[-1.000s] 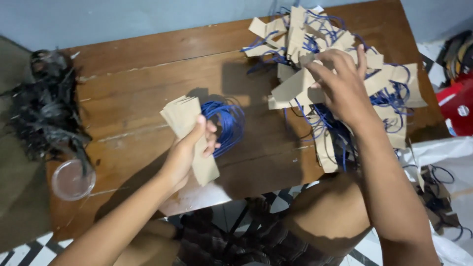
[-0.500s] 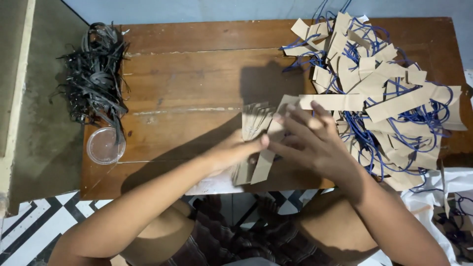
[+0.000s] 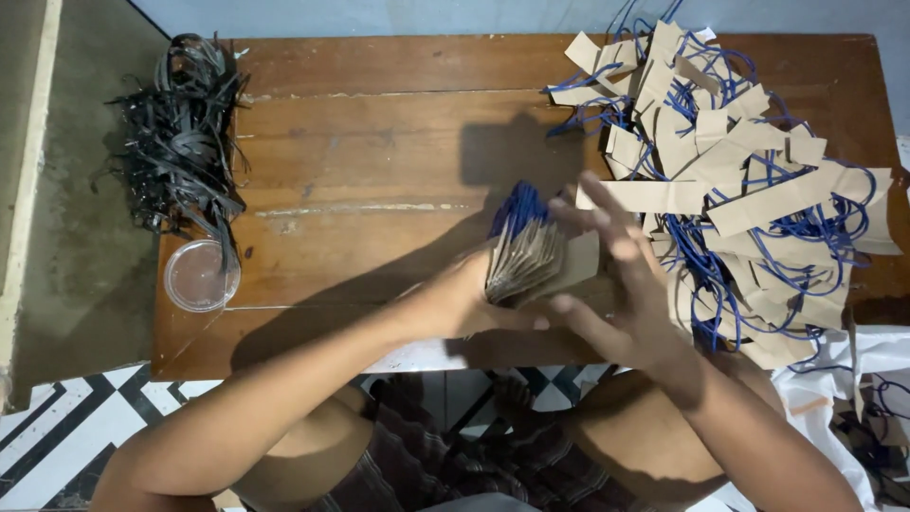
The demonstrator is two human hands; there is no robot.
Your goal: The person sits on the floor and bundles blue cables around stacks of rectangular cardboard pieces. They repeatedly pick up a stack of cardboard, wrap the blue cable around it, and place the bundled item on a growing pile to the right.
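Looking down at a wooden table (image 3: 379, 133), the biggest thing on it is the heap of brown card strips with blue cords (image 3: 749, 180) sprawled over the right side, some of it spilling past the table edge. Over on the left edge there's a tangle of black strips (image 3: 185, 142), with a small clear round lid (image 3: 200, 276) sitting just below it.

What's new compared to a second ago: back then the right hand was off in the big heap while the left held the bundle alone. Half a second ago the two hands met near the front edge, and now both are on the same bundle, so it looks like a fresh strip just got added and the stack is being squared up.

That stack of card strips (image 3: 531, 261) sits between the hands near the front middle of the table, blue cord loops poking out of the top. The left hand (image 3: 469, 303) grips it from the side, thumb underneath. The right hand (image 3: 626, 284) has fingers spread, pressing flat against the outer strip.
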